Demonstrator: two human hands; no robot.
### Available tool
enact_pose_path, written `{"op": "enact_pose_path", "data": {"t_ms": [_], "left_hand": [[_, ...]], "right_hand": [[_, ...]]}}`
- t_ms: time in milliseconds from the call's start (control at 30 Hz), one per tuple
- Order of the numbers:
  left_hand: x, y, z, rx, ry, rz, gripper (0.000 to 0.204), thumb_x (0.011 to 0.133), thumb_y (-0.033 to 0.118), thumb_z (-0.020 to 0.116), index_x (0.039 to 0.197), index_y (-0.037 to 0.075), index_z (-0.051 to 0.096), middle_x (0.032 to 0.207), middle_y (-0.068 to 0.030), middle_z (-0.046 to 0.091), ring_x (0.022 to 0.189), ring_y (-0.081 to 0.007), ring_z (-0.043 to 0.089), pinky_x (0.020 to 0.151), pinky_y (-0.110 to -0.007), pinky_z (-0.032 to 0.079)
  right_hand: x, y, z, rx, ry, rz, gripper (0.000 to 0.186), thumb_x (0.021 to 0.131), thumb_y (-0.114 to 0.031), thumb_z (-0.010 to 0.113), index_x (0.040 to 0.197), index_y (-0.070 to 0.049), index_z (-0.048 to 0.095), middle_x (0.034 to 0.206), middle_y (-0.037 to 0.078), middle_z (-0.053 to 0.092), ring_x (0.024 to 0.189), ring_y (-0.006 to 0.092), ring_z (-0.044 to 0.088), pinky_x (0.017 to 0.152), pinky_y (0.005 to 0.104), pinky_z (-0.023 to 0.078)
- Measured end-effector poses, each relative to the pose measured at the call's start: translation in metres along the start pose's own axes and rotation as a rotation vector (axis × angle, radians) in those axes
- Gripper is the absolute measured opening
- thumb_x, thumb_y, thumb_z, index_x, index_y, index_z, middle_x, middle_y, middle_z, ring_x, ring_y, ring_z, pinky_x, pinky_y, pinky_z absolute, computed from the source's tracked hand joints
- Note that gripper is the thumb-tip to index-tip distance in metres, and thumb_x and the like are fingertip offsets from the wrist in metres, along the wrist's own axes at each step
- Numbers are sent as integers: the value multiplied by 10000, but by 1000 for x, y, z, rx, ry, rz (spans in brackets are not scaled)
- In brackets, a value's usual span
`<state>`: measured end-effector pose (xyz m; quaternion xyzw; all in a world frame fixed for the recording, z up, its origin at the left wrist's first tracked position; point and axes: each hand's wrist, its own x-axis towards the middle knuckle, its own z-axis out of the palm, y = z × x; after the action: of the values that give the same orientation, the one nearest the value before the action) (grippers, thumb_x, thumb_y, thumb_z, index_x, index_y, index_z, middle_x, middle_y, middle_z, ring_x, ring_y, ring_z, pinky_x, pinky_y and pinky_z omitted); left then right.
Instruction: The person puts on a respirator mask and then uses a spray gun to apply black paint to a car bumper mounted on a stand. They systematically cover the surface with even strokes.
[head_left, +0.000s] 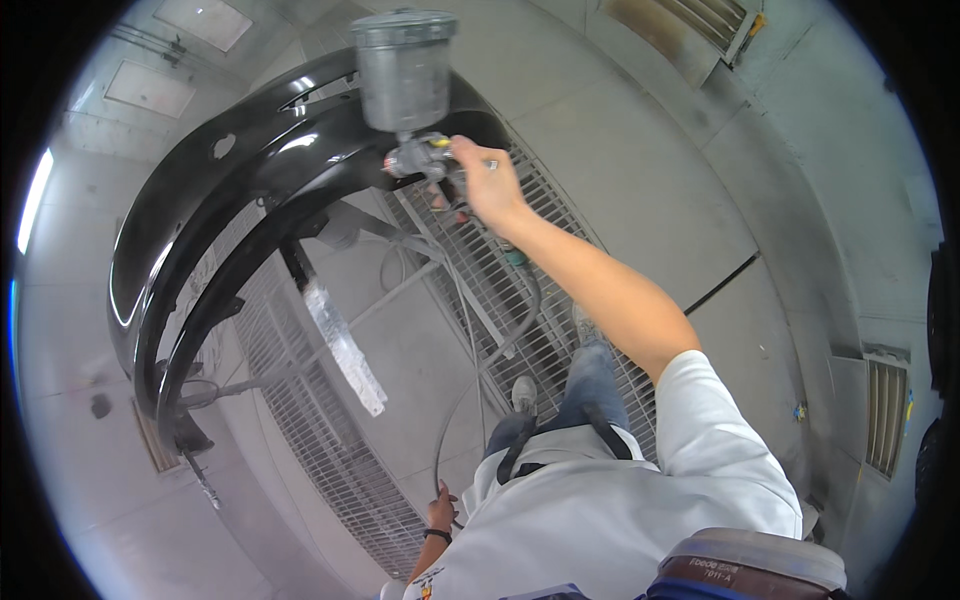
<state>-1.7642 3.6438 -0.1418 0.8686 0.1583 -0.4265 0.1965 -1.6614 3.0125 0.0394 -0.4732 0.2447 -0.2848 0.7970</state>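
My right hand (486,187) grips a grey spray gun (412,158) with a translucent cup (405,80) on top, held up over a glossy black curved car bumper (180,210). The trigger side is partly hidden behind the gun and my fingers. An air hose (528,300) runs down from the gun's handle. Low at my left side, my left hand (441,510) has its fingers closed around a grey hose (450,420). The bumper rests on a metal stand (395,230), with a pale, wrapped bar (340,345) pointing down beneath it.
Metal floor grates (280,440) run under the stand and my feet (522,393), beside grey floor panels (680,200). Pale booth walls (70,420) curve around, with slatted vents (885,410) and a bright light strip (35,200) at the left.
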Motion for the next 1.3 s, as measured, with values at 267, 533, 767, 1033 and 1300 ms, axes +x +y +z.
{"op": "enact_pose_path", "data": {"t_ms": [267,533,767,1033,1300], "left_hand": [[-57,84,70,35,12,-80,761,933,725,552,777,1,730,617,-49,559,585,-182,567,582,-331,491],[-91,100,102,-3,12,-42,767,918,727,581,729,-4,714,704,-77,595,724,-190,567,699,-335,443],[-115,124,110,-42,47,-155,751,919,715,592,732,-3,704,693,-62,590,706,-198,557,701,-332,448],[-98,128,138,-67,-36,15,772,918,724,575,771,-19,723,732,-97,674,733,-212,637,714,-348,494],[-31,95,166,-93,-40,-67,754,920,713,557,835,-5,768,721,-144,687,717,-258,703,682,-389,545]], "right_hand": [[52,18,-165,13,162,127,556,1059,-445,368,1071,15,678,819,142,719,670,201,695,453,324,487],[97,87,-257,123,266,242,556,1051,-460,389,1058,17,674,829,157,720,661,229,714,441,342,498],[135,125,-285,-26,389,389,565,1030,-485,424,1041,18,681,789,153,717,615,227,697,444,356,505],[165,44,-227,-413,362,340,603,1015,-531,511,1133,26,710,675,94,665,559,202,651,469,359,516],[77,-115,-77,-496,-18,231,589,1032,-524,504,1153,31,662,742,74,661,630,156,667,478,317,494]]}}
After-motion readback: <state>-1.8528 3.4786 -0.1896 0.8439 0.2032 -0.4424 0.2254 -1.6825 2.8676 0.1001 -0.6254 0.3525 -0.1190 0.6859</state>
